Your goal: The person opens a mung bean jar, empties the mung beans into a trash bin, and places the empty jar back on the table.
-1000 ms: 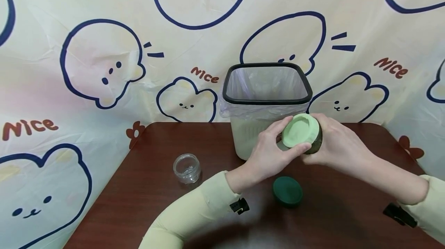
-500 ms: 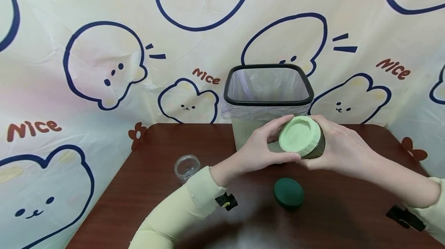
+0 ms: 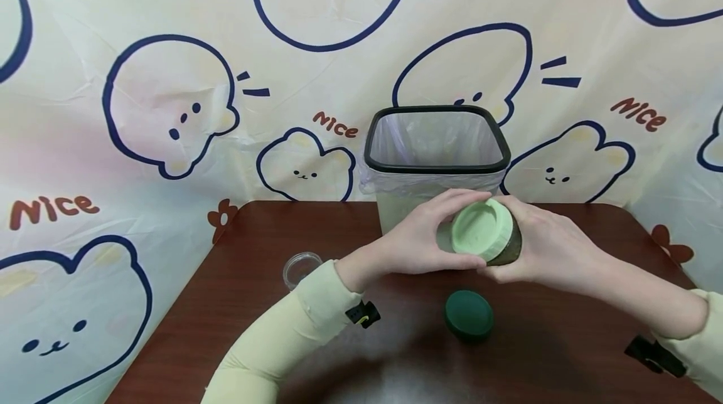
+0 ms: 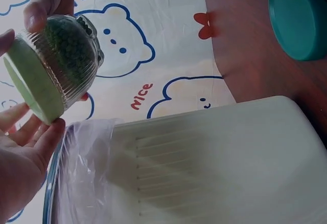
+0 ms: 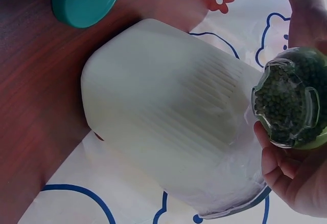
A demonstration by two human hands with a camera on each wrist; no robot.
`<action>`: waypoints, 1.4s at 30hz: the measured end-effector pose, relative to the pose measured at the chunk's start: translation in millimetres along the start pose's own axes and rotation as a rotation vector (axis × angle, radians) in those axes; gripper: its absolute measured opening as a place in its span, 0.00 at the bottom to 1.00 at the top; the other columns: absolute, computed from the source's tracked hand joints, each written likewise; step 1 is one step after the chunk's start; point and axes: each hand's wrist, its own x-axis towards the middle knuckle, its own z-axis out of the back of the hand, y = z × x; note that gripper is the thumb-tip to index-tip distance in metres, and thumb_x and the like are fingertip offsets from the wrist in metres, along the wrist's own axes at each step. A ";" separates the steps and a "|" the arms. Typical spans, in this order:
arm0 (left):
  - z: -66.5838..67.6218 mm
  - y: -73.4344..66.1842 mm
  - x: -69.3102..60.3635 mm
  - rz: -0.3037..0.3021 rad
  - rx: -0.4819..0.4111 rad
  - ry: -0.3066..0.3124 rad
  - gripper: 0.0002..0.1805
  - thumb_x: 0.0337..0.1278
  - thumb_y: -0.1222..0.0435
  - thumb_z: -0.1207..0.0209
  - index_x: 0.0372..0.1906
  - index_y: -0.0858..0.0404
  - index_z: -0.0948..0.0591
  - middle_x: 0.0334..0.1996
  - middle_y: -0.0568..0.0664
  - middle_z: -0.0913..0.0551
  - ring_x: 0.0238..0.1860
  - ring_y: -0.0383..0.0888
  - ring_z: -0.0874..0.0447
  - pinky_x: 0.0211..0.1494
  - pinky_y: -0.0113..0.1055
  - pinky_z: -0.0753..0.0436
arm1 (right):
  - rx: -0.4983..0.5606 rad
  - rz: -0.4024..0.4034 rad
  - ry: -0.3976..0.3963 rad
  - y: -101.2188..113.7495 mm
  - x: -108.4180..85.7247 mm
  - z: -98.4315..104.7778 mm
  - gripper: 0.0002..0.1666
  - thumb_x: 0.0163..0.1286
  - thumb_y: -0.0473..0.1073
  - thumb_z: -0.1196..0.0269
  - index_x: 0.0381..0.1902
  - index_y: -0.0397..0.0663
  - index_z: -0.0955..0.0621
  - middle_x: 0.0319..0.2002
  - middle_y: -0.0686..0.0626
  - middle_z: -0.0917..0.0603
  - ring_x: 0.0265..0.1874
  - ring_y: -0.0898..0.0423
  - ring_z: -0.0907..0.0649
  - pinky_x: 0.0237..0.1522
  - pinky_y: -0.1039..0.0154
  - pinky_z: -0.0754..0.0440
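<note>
In the head view, a clear glass jar (image 3: 513, 247) with a light green lid (image 3: 482, 229) is held in the air, tipped so its lid faces the person. My right hand (image 3: 550, 242) grips the jar's body from the right. From the left, my left hand (image 3: 418, 239) holds the lid's rim between thumb and fingers. Small dark green grains fill much of the jar (image 4: 71, 50) in the left wrist view. The right wrist view shows the jar's base (image 5: 286, 101), with the grains behind the glass. The lid appears to be on the jar's mouth.
Behind the hands stands a pale bin (image 3: 390, 203) with a black rim and a plastic liner. A dark green lid (image 3: 469, 315) lies on the brown table (image 3: 237, 316) nearer the person. Left of it, a clear glass jar (image 3: 299, 268) is partly hidden by the left sleeve.
Both hands have come slightly lower with the jar. The left forearm has shifted left, and the left fingers have moved round the light green lid's rim. The lid has tilted somewhat.
</note>
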 end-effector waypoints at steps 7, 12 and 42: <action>-1.5 -1.1 -1.1 0.003 0.096 -0.028 0.43 0.50 0.56 0.29 0.71 0.61 0.35 0.65 0.46 0.33 0.62 0.33 0.36 0.60 0.26 0.32 | -0.002 -0.011 -0.006 -0.6 0.3 -1.9 0.51 0.41 0.60 0.22 0.59 0.43 0.29 0.39 0.51 0.20 0.33 0.56 0.21 0.30 0.57 0.23; -2.6 -2.6 -1.5 0.044 0.115 -0.061 0.43 0.51 0.55 0.29 0.71 0.60 0.34 0.65 0.46 0.33 0.62 0.33 0.35 0.61 0.27 0.32 | -0.005 -0.013 -0.004 -0.9 1.7 -1.9 0.52 0.41 0.60 0.22 0.59 0.41 0.29 0.39 0.49 0.19 0.33 0.55 0.20 0.29 0.56 0.23; 11.3 -1.1 0.5 -0.055 0.098 0.088 0.49 0.49 0.59 0.28 0.74 0.60 0.41 0.69 0.48 0.37 0.66 0.34 0.40 0.65 0.31 0.35 | 0.010 0.007 -0.016 -4.6 -0.9 -4.5 0.51 0.39 0.61 0.21 0.58 0.43 0.28 0.42 0.51 0.19 0.36 0.55 0.19 0.33 0.54 0.21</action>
